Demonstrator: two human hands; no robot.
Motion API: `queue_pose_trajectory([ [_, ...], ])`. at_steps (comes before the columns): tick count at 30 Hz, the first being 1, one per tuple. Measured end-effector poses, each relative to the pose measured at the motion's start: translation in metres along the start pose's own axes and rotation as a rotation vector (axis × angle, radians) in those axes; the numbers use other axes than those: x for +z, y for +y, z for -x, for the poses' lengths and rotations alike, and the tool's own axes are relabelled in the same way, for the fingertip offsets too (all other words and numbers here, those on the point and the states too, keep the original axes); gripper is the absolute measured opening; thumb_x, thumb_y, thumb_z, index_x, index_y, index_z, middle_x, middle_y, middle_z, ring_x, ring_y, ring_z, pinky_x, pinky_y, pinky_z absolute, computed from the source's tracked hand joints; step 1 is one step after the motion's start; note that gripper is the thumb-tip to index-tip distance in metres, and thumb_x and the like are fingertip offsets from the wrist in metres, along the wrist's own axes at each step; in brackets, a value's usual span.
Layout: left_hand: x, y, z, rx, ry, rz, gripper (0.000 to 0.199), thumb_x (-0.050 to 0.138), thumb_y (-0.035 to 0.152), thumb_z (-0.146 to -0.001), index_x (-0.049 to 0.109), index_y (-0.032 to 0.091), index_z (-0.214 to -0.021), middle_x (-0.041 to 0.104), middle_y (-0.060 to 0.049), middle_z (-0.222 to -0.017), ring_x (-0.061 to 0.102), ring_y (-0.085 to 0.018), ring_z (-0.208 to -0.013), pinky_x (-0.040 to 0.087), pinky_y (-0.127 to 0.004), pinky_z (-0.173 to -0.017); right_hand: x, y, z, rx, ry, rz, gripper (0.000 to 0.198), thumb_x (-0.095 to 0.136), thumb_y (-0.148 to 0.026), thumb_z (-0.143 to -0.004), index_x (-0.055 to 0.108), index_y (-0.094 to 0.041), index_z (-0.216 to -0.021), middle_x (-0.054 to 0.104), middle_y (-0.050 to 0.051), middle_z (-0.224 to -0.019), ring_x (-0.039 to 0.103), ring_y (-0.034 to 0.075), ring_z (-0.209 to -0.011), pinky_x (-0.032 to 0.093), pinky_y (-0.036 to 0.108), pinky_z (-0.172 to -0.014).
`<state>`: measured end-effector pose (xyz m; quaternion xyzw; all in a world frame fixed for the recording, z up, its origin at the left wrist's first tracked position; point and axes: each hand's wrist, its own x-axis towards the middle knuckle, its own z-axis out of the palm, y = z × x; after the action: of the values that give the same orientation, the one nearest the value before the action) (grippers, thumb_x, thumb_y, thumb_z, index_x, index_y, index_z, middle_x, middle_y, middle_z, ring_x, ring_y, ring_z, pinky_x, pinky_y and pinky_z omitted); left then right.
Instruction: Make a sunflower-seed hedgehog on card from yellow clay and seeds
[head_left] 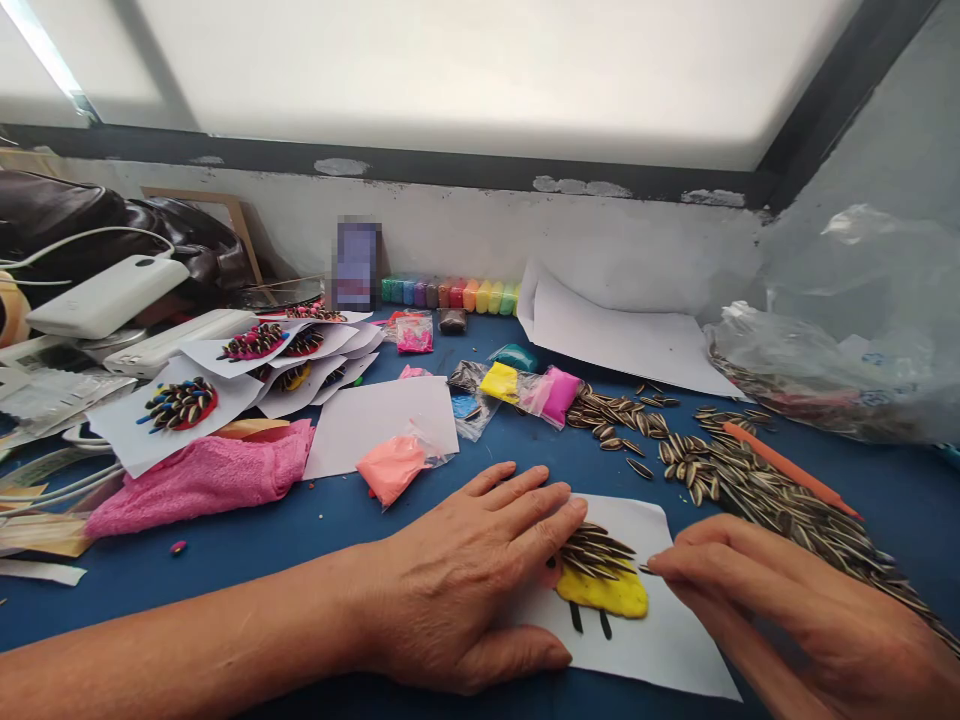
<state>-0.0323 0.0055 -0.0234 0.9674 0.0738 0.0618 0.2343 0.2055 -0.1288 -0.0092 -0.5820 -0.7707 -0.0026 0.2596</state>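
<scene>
My left hand (480, 575) lies flat with fingers spread on a white paper sheet (660, 665), covering its left part. On the sheet is a yellow clay shape (611, 595) with two short black clay strips below it. Striped sunflower seeds (596, 550) overlap in rows over its upper part; the left end is hidden by my fingers. My right hand (795, 610) is just right of the clay, thumb and forefinger pinched on a single sunflower seed (649, 570), its tip pointing left toward the shape.
Loose sunflower seeds (787, 500) spread over the right side, with an orange stick-like tool (787, 470) among them. Clay packets (394, 465) sit mid-table. At left are finished seed pictures (180, 405), a pink cloth (217, 475) and white power banks (109, 295). A phone (356, 265) stands behind.
</scene>
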Motion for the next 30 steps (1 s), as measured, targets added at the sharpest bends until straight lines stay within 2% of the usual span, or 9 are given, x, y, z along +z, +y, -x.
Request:
queue_pose_trajectory([
  [3, 0.000, -0.001, 0.000, 0.004, 0.004, 0.000, 0.082, 0.055, 0.055, -0.095, 0.022, 0.012, -0.157, 0.032, -0.014, -0.161, 0.023, -0.031, -0.151, 0.015, -0.052, -0.123, 0.003, -0.001, 0.003, 0.028, 0.008, -0.023, 0.013, 0.055, -0.025, -0.097, 0.064, -0.030, -0.104, 0.068, -0.001, -0.091, 0.068, 0.012, -0.077, 0.055, 0.019, -0.068],
  [10, -0.001, -0.001, -0.001, 0.005, -0.004, -0.004, 0.082, 0.055, 0.056, -0.096, 0.023, 0.012, -0.157, 0.033, -0.014, -0.160, 0.023, -0.032, -0.151, 0.014, -0.052, -0.124, 0.007, -0.005, 0.005, 0.041, 0.011, -0.048, 0.008, 0.058, -0.024, -0.094, 0.063, -0.028, -0.099, 0.065, -0.004, -0.079, 0.066, 0.010, -0.066, 0.052, 0.017, -0.057],
  [14, 0.000, -0.001, 0.000, 0.015, 0.008, 0.009, 0.082, 0.055, 0.056, -0.095, 0.023, 0.012, -0.157, 0.034, -0.015, -0.159, 0.024, -0.033, -0.150, 0.016, -0.053, -0.123, 0.008, -0.007, 0.001, 0.030, 0.027, -0.073, 0.006, 0.057, -0.024, -0.095, 0.062, -0.028, -0.097, 0.064, -0.005, -0.077, 0.065, 0.008, -0.065, 0.050, 0.015, -0.056],
  [24, 0.000, -0.002, 0.000, 0.023, 0.023, 0.004, 0.081, 0.056, 0.055, -0.095, 0.023, 0.013, -0.157, 0.037, -0.016, -0.158, 0.026, -0.034, -0.149, 0.017, -0.053, -0.122, 0.011, -0.009, -0.003, 0.007, 0.008, -0.045, 0.008, 0.057, -0.021, -0.095, 0.063, -0.026, -0.093, 0.067, -0.001, -0.079, 0.068, 0.011, -0.067, 0.053, 0.017, -0.060],
  [30, 0.001, -0.002, 0.000, 0.030, 0.020, -0.014, 0.078, 0.054, 0.055, -0.096, 0.024, 0.019, -0.158, 0.034, -0.017, -0.159, 0.026, -0.036, -0.149, 0.017, -0.057, -0.121, 0.013, -0.011, -0.001, 0.047, 0.014, -0.083, 0.010, 0.054, -0.022, -0.096, 0.063, -0.026, -0.092, 0.066, -0.001, -0.078, 0.067, 0.011, -0.066, 0.053, 0.019, -0.060],
])
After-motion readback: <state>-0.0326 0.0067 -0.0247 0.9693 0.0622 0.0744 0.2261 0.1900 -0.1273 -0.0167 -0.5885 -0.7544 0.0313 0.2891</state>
